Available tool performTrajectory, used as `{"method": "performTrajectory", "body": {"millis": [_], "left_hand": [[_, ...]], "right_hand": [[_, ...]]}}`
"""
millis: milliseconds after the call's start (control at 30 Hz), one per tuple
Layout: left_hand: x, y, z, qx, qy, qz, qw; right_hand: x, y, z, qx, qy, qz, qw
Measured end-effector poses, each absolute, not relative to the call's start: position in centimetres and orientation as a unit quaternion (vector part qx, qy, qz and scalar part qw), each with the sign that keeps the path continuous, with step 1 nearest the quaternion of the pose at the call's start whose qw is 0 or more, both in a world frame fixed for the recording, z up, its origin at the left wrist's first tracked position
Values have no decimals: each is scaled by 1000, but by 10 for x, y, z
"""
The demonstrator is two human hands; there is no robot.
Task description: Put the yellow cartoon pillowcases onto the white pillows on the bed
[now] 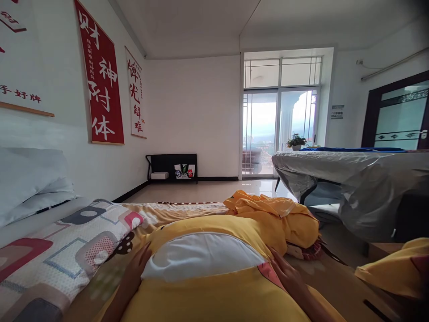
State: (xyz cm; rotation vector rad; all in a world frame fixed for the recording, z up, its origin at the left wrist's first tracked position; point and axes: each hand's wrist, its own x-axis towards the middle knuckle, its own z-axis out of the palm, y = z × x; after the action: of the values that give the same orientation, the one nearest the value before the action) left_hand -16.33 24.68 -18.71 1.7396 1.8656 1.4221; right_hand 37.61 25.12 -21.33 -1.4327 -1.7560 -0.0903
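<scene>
In front of me a plump pillow in a yellow pillowcase (214, 295) fills the lower middle of the view. A band of white fabric (204, 256) shows across its middle, between two yellow parts, and a pink patch (268, 273) is at its right. My left hand (142, 259) holds the left side by the end of the white band, fingers close together. At the opposite end, my right hand (283, 270) grips the right side beside the pink patch. Both thumbs are hidden. Just beyond lies a crumpled heap of yellow fabric (271, 210).
A patterned pillow (77, 250) lies at the left on the brown patterned bedding (191, 208), with white pillows (30, 179) behind. More yellow fabric (398, 268) sits at the lower right. A plastic-covered table (368, 174) and a chair (321, 197) stand at the right.
</scene>
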Motion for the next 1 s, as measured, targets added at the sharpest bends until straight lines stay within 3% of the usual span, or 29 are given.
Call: {"method": "performTrajectory", "body": {"millis": [400, 1000], "left_hand": [[-161, 243, -180, 580, 637, 491, 136], [-163, 244, -184, 585, 639, 480, 135]], "right_hand": [[370, 244, -202, -554, -716, -91, 415], [376, 252, -212, -572, -711, -53, 406]]}}
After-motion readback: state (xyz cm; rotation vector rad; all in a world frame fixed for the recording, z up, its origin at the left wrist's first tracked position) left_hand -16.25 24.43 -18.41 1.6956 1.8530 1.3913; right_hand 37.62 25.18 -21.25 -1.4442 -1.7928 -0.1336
